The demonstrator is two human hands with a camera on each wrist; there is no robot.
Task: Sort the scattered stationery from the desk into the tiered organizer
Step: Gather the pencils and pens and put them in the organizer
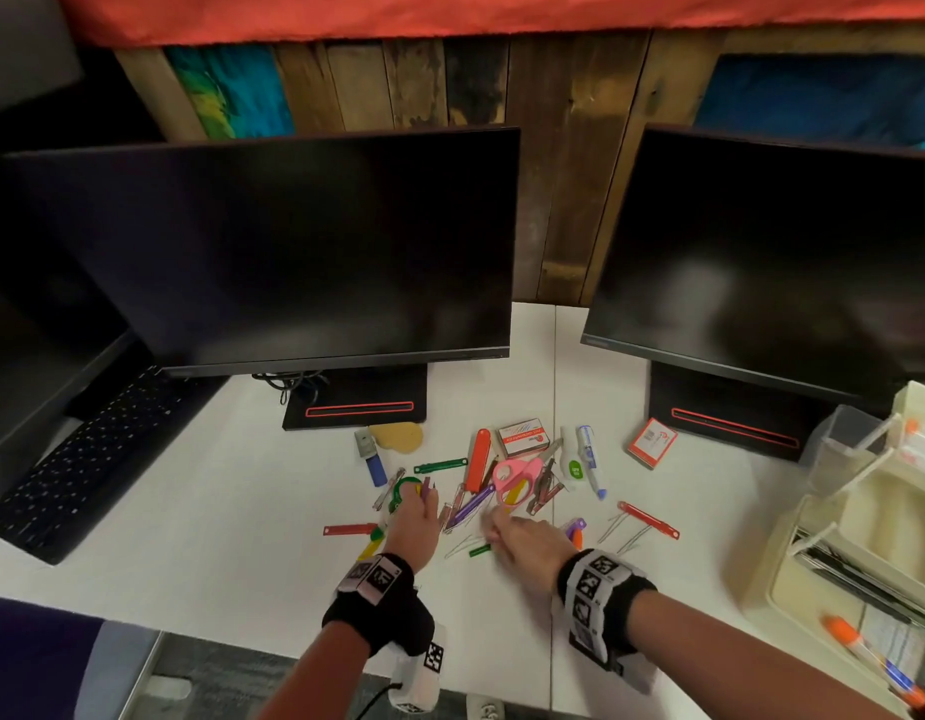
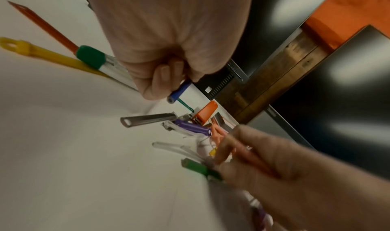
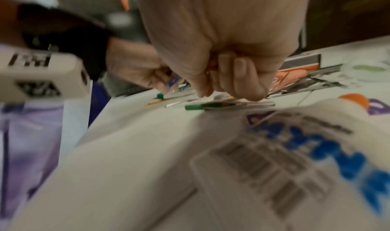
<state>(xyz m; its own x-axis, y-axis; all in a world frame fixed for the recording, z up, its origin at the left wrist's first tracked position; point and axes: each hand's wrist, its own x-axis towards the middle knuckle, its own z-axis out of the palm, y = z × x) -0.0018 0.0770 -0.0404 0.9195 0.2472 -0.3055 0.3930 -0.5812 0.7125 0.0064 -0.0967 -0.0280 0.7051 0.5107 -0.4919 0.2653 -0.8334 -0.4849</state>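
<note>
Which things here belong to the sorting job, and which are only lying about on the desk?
For the job:
- tiered organizer
- pink scissors
- red stapler
- staple boxes
- correction pen
- blue piece held by the left hand

Not for the job:
- monitors
- keyboard
- cables

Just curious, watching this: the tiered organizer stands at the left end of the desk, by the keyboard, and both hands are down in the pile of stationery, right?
Not quite. The head view shows the tiered organizer at the right end of the desk, by the right monitor; the keyboard lies left. Both hands are in the pile.
</note>
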